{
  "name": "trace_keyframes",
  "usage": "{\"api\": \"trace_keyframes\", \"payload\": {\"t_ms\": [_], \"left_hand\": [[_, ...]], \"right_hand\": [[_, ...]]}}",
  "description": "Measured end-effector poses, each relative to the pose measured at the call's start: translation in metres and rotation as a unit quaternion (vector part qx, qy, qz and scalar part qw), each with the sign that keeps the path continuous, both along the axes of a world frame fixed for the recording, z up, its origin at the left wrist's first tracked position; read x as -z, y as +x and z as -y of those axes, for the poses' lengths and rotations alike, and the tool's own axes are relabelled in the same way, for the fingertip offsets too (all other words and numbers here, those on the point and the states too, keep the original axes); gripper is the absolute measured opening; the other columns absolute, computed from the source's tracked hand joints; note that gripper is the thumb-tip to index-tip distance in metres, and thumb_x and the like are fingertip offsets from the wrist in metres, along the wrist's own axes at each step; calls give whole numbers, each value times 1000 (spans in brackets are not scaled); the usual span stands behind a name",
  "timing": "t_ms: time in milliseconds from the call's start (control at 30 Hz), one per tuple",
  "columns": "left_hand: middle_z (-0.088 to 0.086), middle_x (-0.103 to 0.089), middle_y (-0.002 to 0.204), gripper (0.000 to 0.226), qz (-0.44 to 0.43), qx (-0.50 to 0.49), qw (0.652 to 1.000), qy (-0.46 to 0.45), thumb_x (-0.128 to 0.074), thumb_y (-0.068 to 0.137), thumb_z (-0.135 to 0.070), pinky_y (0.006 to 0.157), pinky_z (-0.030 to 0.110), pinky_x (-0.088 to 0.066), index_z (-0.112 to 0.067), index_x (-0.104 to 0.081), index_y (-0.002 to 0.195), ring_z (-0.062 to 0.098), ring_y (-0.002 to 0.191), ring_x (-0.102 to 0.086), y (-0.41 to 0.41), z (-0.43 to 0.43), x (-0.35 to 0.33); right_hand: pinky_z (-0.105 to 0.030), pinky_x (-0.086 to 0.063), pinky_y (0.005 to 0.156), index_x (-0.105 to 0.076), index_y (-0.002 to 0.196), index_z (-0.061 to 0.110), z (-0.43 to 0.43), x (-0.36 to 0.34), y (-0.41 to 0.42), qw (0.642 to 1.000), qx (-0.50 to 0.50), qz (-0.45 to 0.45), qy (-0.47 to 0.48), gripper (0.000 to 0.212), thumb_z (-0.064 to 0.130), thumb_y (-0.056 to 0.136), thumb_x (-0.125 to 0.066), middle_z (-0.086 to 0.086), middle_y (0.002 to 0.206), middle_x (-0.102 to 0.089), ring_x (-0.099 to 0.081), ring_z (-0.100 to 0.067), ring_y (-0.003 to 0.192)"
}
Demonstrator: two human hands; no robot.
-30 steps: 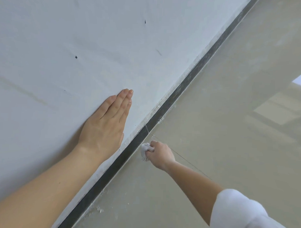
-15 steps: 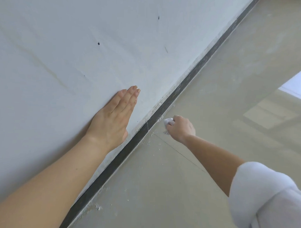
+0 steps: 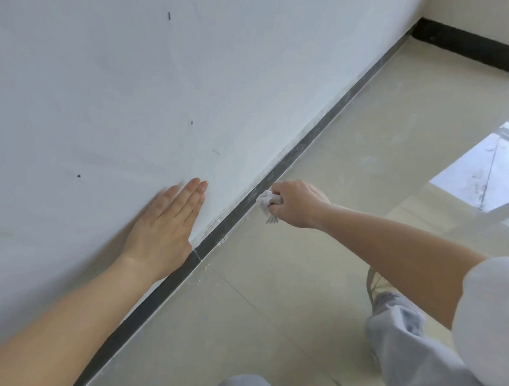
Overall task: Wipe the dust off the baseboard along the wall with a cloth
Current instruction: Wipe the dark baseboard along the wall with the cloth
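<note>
Right hand (image 3: 297, 204), fingers curled, grips a crumpled white cloth (image 3: 265, 202) pressed to the narrow dark baseboard (image 3: 289, 161). Left hand (image 3: 165, 230) lies flat, fingers straight, on the smooth white wall (image 3: 135, 87). White dust specks along the glossy beige floor tiles (image 3: 272, 323).

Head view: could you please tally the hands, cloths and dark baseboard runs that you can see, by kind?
Hands: 2 (left hand, right hand)
Cloth: 1
Baseboard runs: 2 (near run, far run)
Total: 5
</note>
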State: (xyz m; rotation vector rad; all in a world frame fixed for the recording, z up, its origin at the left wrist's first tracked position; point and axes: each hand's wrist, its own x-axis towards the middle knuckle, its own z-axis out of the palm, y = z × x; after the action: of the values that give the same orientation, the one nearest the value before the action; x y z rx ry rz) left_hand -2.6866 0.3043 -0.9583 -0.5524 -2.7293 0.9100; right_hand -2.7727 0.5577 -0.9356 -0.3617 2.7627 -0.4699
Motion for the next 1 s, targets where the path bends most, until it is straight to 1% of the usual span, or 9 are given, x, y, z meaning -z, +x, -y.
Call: {"api": "trace_keyframes", "payload": {"t_ms": [67,167,267,400,500,633,767,900,1000], "left_hand": [[10,-8,159,73,-19,-22,999,16,-41,82,-24,118,40,13,-4,-17,148,25,148,2,-31,-26,-1],[8,-8,160,77,-15,-64,998,20,-47,81,-22,119,38,10,-5,-17,150,23,147,-2,-64,-59,-7],[8,2,160,80,-29,-92,995,-4,-45,83,-23,118,39,14,-4,-10,152,22,147,3,-79,-76,4],[8,4,161,75,-68,-100,992,-44,-38,85,-20,120,39,6,-5,-10,153,22,147,4,-85,-82,35],[4,-5,161,70,-98,-84,988,-85,-37,86,-16,120,37,0,-7,-18,153,20,147,-2,-78,-65,67],[3,-7,161,69,-114,-63,978,-162,-41,88,-20,118,35,-2,-12,-20,153,18,146,-5,-62,-39,95],[-2,-12,160,69,-142,-79,971,-178,-41,89,-19,117,35,-5,-14,-19,154,19,145,-8,-62,-42,105],[-2,-6,160,63,-136,-81,970,-187,-30,94,-14,117,34,-2,-14,-13,155,18,145,-5,-57,-42,96],[-1,-6,160,67,-121,-81,970,-195,-36,93,-16,118,33,-2,-13,-10,155,17,145,-7,-44,-33,81]], "right_hand": [[-28,-29,48,-47,75,12,-14,0,-30,999,-27,15,4,21,30,86,-46,-1,72,-51,-45,-21,64],[-28,-26,48,-44,71,13,-35,2,-69,998,-48,41,4,23,31,86,-46,0,70,-50,-42,-17,59],[-27,-24,47,-41,66,16,-51,13,-98,995,-72,67,2,25,30,86,-47,1,67,-49,-41,-14,57],[-28,-29,47,-51,76,13,-49,51,-118,983,-152,101,10,21,32,85,-49,-1,76,-58,-51,-22,68],[-28,-36,51,-47,73,19,-34,95,-123,962,-241,128,16,20,34,85,-50,2,77,-58,-54,-23,73],[-32,-45,62,-49,85,19,2,152,-111,926,-351,140,7,18,37,89,-47,-2,90,-64,-59,-26,83],[-38,-51,71,-46,91,17,32,198,-67,931,-315,180,-50,20,36,91,-43,-4,95,-63,-58,-28,84],[-33,-40,59,-42,93,16,47,219,-17,945,-271,166,-75,24,39,97,-36,-5,84,-58,-53,-28,73],[-32,-39,59,-46,95,14,59,218,-4,956,-208,157,-131,32,42,98,-32,-8,81,-61,-57,-29,74]]}}
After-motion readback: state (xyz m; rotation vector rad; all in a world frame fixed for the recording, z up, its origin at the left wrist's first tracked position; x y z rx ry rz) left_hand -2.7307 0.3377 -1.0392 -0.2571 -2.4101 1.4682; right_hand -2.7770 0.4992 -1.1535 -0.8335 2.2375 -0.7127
